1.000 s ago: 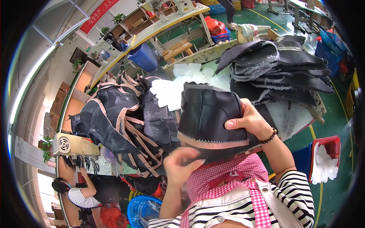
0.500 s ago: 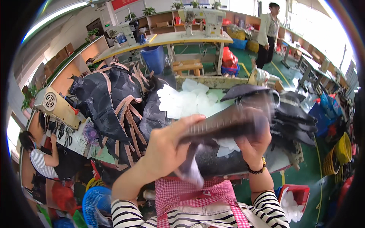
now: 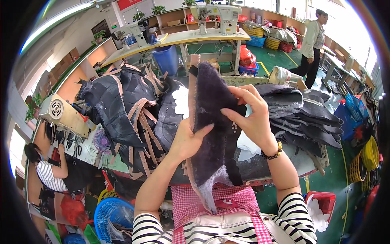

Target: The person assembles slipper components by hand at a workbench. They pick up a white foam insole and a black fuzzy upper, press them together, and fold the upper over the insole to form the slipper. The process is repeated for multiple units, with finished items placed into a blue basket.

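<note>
A dark, fur-lined shoe upper piece (image 3: pixel 213 97) with a tan stitched strip along its left edge hangs upright in front of me. My left hand (image 3: pixel 189 140) grips its left side, thumb across the dark pile. At its right edge my right hand (image 3: pixel 254 116) pinches the material between thumb and fingers. Grey fluffy lining shows at the lower tip. Behind it, white thin cut pieces (image 3: pixel 180 101) lie on the table, partly hidden. To the left is a heap of black pieces with tan strips (image 3: pixel 118 101); to the right, a stack of dark fleece-backed pieces (image 3: pixel 302 114).
A cream machine (image 3: pixel 65 114) and a small purple fan (image 3: pixel 102 140) stand at the left. Nearby sits a co-worker in stripes (image 3: pixel 50 175). Blue basket (image 3: pixel 115 217) and red bin (image 3: pixel 325 201) flank me below. Another person (image 3: pixel 313 49) walks at the far right.
The upper piece has turned from a folded, slanted position to upright, its furry side now facing me. My right hand has shifted to its right edge. The standing person has moved right.
</note>
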Demonstrator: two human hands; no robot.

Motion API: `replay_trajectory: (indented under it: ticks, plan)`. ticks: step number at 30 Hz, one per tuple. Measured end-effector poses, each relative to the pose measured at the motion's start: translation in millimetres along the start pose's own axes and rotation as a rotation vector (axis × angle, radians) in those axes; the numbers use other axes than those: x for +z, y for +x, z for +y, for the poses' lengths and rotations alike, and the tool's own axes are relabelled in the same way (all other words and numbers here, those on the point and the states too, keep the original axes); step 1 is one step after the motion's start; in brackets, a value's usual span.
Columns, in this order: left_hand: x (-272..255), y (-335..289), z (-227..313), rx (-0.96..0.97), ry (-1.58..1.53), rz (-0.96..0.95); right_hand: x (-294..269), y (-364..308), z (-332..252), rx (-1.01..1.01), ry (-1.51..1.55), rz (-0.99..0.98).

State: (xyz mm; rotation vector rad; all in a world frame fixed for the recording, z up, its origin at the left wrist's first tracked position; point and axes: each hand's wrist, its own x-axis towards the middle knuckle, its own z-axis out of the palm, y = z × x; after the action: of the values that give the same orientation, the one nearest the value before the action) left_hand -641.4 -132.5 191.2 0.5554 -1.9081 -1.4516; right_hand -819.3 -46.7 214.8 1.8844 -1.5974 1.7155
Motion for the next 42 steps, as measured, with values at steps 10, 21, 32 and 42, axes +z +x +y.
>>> replay_trajectory:
  ticks: [10,21,32,42]
  plan:
    - [-5.4,7.1,14.1,0.106,0.213,-0.02,-9.1,9.7,-11.4,-0.306,-0.09,-0.091]
    - [-13.1,-46.3,28.2,0.222,0.52,0.011,16.2,-27.7,-12.5,0.328,0.448,-0.283]
    - [-14.8,-84.6,10.9,0.185,0.589,-0.019,36.5,-78.1,-25.8,0.227,0.301,-0.244]
    - [-18.1,-86.0,-2.6,0.284,0.682,0.032,38.9,-98.0,-6.7,0.119,0.268,-0.265]
